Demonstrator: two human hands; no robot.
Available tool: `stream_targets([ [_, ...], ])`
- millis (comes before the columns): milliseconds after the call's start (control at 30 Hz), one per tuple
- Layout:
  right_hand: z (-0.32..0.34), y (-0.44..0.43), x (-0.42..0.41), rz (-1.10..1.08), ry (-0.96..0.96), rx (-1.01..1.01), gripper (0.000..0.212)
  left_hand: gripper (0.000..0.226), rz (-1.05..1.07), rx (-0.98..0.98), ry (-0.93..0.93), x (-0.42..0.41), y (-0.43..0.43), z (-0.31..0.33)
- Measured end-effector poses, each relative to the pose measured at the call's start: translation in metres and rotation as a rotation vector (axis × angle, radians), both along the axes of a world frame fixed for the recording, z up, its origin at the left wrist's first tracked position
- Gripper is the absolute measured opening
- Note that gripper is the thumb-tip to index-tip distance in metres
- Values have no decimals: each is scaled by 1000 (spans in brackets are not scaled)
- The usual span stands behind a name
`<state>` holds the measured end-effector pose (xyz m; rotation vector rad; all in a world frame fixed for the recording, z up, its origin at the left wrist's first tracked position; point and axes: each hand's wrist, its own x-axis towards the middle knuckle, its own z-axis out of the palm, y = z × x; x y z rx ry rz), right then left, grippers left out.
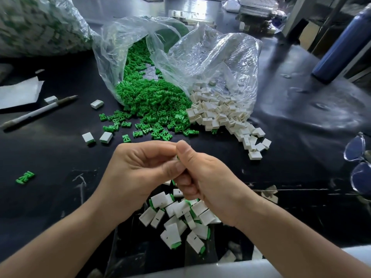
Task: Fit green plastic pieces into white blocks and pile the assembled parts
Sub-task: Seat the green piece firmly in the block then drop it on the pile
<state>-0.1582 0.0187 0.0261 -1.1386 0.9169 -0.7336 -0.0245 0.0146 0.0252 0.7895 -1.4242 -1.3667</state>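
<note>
Left hand (138, 173) and right hand (202, 177) met over a dark table (50, 157), fingers curled, together pinching a small part (177, 157) showing green. Finished parts (180, 217) lay piled just beneath them; green pieces (152, 101) and white blocks (220, 111) spilled from bags (210, 53) beyond.

Mat (50, 155) open left; green pieces (152, 97) (spilled) ahead.

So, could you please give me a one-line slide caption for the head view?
Left hand and right hand pinch a small part over the assembled pile.
</note>
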Motion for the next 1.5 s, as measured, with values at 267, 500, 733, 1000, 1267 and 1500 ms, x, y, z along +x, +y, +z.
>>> stream_targets([
  [267, 2, -6, -7, 97, -110, 131, 53, 24, 0, 106, -1, 3, -2, 2],
  [500, 0, -6, -10, 79, -47, 81, 49, 30, 19, 180, -23, 7, -4, -1],
  [733, -6, -7, -8, 74, 72, -50, 65, 22, -64, 189, 31, 5, -2, 4],
  [1000, -2, -7, -7, 30, 49, -84, 73, 18, 20, 210, -3, 5, -3, -1],
  [1267, -9, -5, -3, -39, -7, -102, 47, 25, 93, 151, 5, 3, -2, -5],
  [1500, -12, -5, 0, -64, -33, -149, 27, 22, 111, 131, -16, 2, -2, -6],
])
